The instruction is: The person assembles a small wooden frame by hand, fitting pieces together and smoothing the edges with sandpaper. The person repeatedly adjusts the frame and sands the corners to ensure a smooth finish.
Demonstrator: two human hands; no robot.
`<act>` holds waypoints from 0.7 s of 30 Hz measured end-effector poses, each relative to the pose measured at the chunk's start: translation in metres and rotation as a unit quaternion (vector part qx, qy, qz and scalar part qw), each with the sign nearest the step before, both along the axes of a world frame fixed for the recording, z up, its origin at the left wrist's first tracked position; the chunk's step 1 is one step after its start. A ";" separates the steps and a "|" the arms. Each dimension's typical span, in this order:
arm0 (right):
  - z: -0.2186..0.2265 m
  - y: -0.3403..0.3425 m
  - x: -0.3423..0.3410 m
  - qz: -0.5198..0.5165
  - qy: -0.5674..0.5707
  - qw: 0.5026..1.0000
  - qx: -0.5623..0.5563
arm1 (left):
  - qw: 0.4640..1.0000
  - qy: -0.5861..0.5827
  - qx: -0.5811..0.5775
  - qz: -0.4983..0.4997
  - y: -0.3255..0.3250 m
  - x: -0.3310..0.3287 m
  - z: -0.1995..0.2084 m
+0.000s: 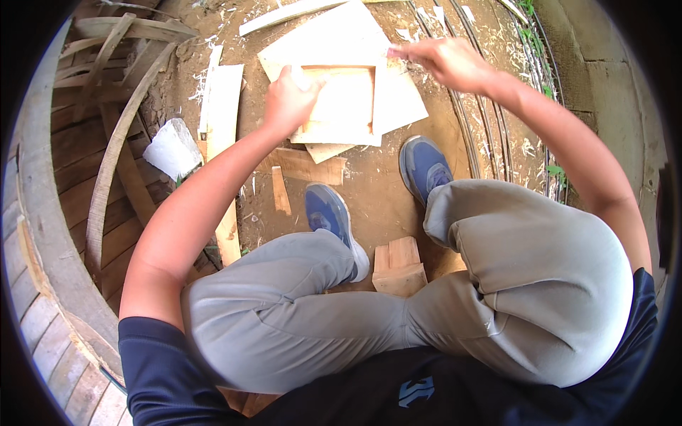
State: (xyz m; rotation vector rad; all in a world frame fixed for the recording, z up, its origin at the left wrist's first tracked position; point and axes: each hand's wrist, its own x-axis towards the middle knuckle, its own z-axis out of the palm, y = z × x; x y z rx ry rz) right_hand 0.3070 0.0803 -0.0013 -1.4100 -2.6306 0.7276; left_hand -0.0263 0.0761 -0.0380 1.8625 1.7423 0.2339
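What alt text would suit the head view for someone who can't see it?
A person's left hand holds the left side of a square wooden frame on a pale board, their right hand near its upper right corner. Blue shoes stand below on brown dirt among wood strips and shavings.

Ground (378, 174): bare brown dirt.
Shavings (526, 149): scattered, thickest at right.
Plank (224, 106): long, pale, at left.
Rods (504, 149): dark, lengthwise, at right.
Board (334, 35): pale, far end.
Wood block (398, 275): beside blue shoe (323, 213).
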 end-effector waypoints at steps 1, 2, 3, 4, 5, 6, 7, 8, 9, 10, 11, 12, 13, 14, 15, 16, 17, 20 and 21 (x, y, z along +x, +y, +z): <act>0.006 0.007 -0.001 -0.026 -0.004 1.000 0.011 | 1.000 0.001 -0.002 0.002 0.000 0.001 0.001; 0.009 0.011 -0.005 -0.053 -0.008 0.998 0.022 | 1.000 0.003 -0.003 0.004 0.000 0.001 0.001; 0.014 0.009 -0.015 -0.055 -0.001 0.998 0.006 | 1.000 0.007 -0.004 0.011 -0.001 0.000 0.003; 0.021 0.003 -0.027 -0.058 0.005 0.998 -0.009 | 1.000 0.003 -0.006 0.011 -0.001 -0.001 0.003; 0.025 -0.001 -0.033 -0.061 0.012 0.998 -0.024 | 1.000 -0.001 -0.007 0.011 -0.001 -0.003 0.003; 0.017 -0.007 -0.027 -0.044 0.023 0.999 0.012 | 1.000 -0.007 -0.007 0.007 0.000 -0.001 0.003; 0.003 -0.018 -0.019 -0.027 0.033 0.998 0.047 | 1.000 -0.009 -0.009 0.005 0.001 0.002 0.003; -0.007 -0.025 -0.006 -0.010 0.043 0.996 0.083 | 1.000 -0.011 -0.010 0.003 0.002 0.005 0.003; -0.005 -0.019 0.006 0.016 -0.024 0.998 0.052 | 1.000 -0.012 -0.013 0.002 0.002 0.006 0.002; 0.000 -0.010 0.012 0.014 -0.037 0.998 0.040 | 1.000 -0.008 -0.014 0.006 0.002 0.004 0.003; 0.005 -0.001 0.017 0.012 -0.051 0.998 0.029 | 1.000 -0.005 -0.015 0.009 0.001 0.003 0.004; 0.009 0.005 0.018 0.009 -0.066 0.998 0.017 | 1.000 -0.003 -0.017 0.012 -0.001 0.002 0.003; 0.010 0.010 0.015 -0.021 -0.016 0.995 0.098 | 1.000 -0.003 -0.014 0.010 0.000 0.001 0.001; 0.010 0.014 0.010 -0.023 -0.008 0.995 0.099 | 1.000 -0.002 -0.011 0.007 0.002 0.000 -0.001; 0.013 0.020 -0.005 -0.022 0.007 0.995 0.098 | 1.000 0.004 -0.010 0.008 0.001 -0.005 -0.003; 0.017 0.022 -0.016 -0.025 0.016 0.995 0.098 | 1.000 0.003 -0.013 0.011 0.001 -0.003 -0.001; 0.016 0.018 -0.026 0.015 0.018 0.988 0.154 | 1.000 0.001 -0.017 0.014 0.000 0.000 0.000; 0.023 0.007 -0.064 0.048 -0.051 0.996 0.059 | 1.000 -0.002 -0.009 0.014 -0.001 0.001 0.001; 0.022 0.006 -0.071 0.055 -0.043 0.995 0.073 | 1.000 -0.004 -0.003 0.013 -0.001 0.001 0.000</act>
